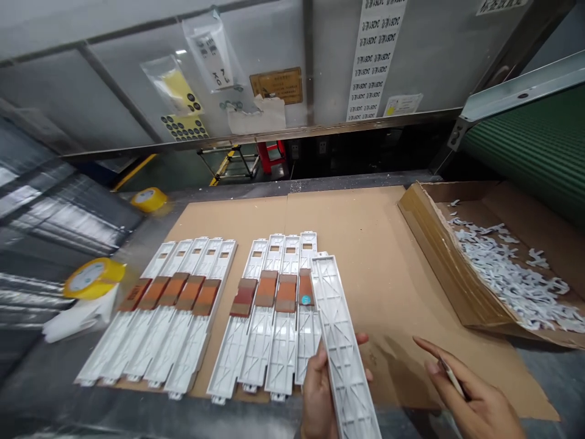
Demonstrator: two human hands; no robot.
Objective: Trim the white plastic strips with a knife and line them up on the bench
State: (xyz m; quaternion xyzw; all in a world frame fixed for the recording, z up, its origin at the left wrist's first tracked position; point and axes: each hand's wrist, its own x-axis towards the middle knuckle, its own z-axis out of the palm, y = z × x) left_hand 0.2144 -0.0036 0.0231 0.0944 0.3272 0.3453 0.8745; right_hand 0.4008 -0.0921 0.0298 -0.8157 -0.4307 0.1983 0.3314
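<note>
My left hand (320, 390) grips a long white plastic part (340, 341) near its lower end, its ribbed underside up, slanted over the right edge of a row of similar parts. My right hand (470, 396) hovers to the right above the cardboard sheet (388, 256), pinching a thin tool (450, 375) between the fingers. Two groups of white plastic parts lie side by side on the cardboard: a left group (159, 311) and a right group (274, 311), each with a brown tape band across the middle.
An open cardboard box (439, 256) of small white plastic scraps (512, 274) sits at the right. Two yellow tape rolls (91, 277) (148, 198) lie at the left. A green belt (539, 146) runs at the far right, metal panels with labels behind.
</note>
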